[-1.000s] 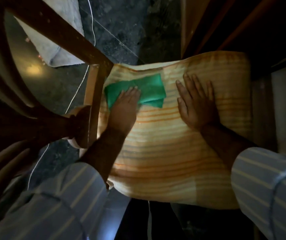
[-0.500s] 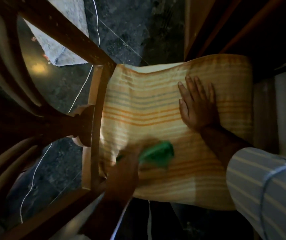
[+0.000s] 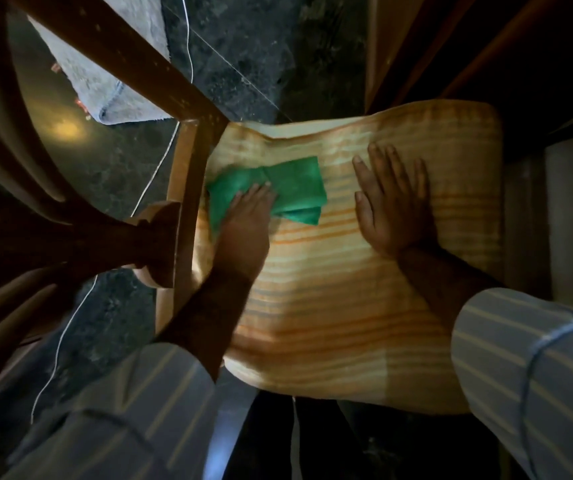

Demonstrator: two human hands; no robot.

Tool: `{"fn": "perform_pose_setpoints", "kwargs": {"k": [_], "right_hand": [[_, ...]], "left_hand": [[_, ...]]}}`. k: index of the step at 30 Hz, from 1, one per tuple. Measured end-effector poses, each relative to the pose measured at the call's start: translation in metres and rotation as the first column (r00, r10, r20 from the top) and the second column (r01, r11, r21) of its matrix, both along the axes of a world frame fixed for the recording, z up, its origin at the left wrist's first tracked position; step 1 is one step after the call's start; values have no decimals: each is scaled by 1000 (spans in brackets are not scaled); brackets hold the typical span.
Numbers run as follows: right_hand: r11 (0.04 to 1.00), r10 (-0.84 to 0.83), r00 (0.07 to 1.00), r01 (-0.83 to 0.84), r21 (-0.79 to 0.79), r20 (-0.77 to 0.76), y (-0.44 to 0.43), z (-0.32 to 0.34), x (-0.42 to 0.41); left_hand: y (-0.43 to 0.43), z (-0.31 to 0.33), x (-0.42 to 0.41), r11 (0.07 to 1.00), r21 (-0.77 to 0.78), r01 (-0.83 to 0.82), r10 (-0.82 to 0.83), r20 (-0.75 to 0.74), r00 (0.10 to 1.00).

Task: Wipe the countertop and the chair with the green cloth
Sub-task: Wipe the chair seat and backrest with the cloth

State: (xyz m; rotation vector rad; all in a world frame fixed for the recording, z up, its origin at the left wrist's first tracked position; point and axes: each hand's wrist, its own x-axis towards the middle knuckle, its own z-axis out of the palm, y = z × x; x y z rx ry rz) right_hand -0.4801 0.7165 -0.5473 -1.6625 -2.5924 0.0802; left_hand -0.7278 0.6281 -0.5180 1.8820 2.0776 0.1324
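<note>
I look straight down on a wooden chair whose seat cushion [image 3: 364,306] is striped in orange and cream. The folded green cloth [image 3: 288,181] lies on the far left part of the cushion. My left hand [image 3: 243,230] presses flat on the cloth's near left half, fingers together on top of it. My right hand [image 3: 394,202] rests flat on the cushion to the right of the cloth, fingers spread, holding nothing. The chair's brown back frame [image 3: 181,216] runs along the cushion's left edge. No countertop is in view.
A grey rag or mat [image 3: 105,81] lies on the dark stone floor [image 3: 243,46] at the upper left, beyond the chair's back rail [image 3: 122,50]. A thin white cord [image 3: 70,323] trails across the floor. Dark wooden furniture [image 3: 485,46] stands beyond the cushion's far edge.
My left hand swept the cloth from the far left of the cushion down to its near edge, then back up to the far left. My right hand stayed flat in place.
</note>
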Motion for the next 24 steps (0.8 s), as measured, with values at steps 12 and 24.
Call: {"fn": "perform_pose_setpoints", "kwargs": {"k": [12, 24], "right_hand": [[987, -98, 995, 98, -127, 5, -6, 18, -12], [801, -152, 979, 41, -597, -137, -67, 61, -36]], "left_hand": [[-111, 26, 60, 985, -98, 143, -133, 103, 986], [-58, 48, -7, 918, -305, -255, 310, 150, 939]]}}
